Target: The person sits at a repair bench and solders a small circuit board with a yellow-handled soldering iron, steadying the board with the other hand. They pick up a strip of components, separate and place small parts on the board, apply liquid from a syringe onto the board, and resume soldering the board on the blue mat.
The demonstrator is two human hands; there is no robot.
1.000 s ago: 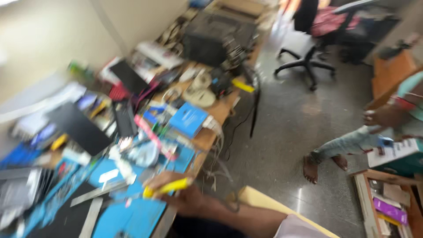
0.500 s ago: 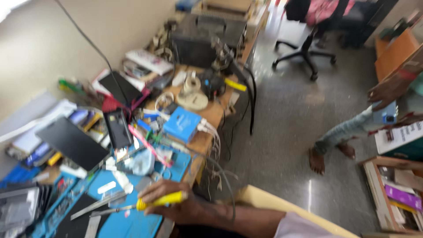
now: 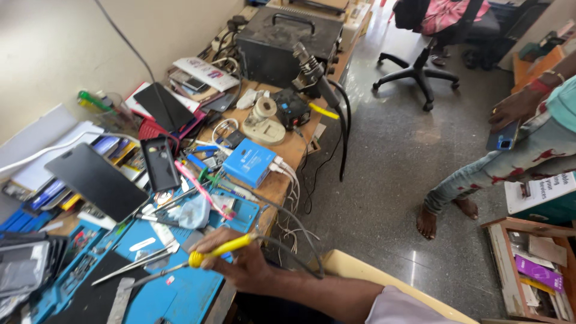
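Observation:
My right hand [image 3: 240, 267] grips a soldering iron with a yellow handle [image 3: 219, 249]. Its metal tip points left, low over the blue work mat [image 3: 174, 294] at the bench's near edge. The iron's grey cable loops off to the right of the hand. Metal tweezers [image 3: 129, 267] lie on the mat just left of the tip. A clear plastic scrap [image 3: 192, 213] sits behind the hand. My left hand is out of sight.
The bench holds a dark phone screen [image 3: 96, 180], a black phone back [image 3: 159, 162], a blue box [image 3: 249, 162], a solder spool [image 3: 264, 111] and a black hot-air station [image 3: 288, 39]. Another person [image 3: 528, 138] sits at right holding a phone. An office chair [image 3: 420, 72] stands behind.
The view has steadied and swung slightly left. My right hand keeps hold of the soldering iron over the mat, nearly in the same spot.

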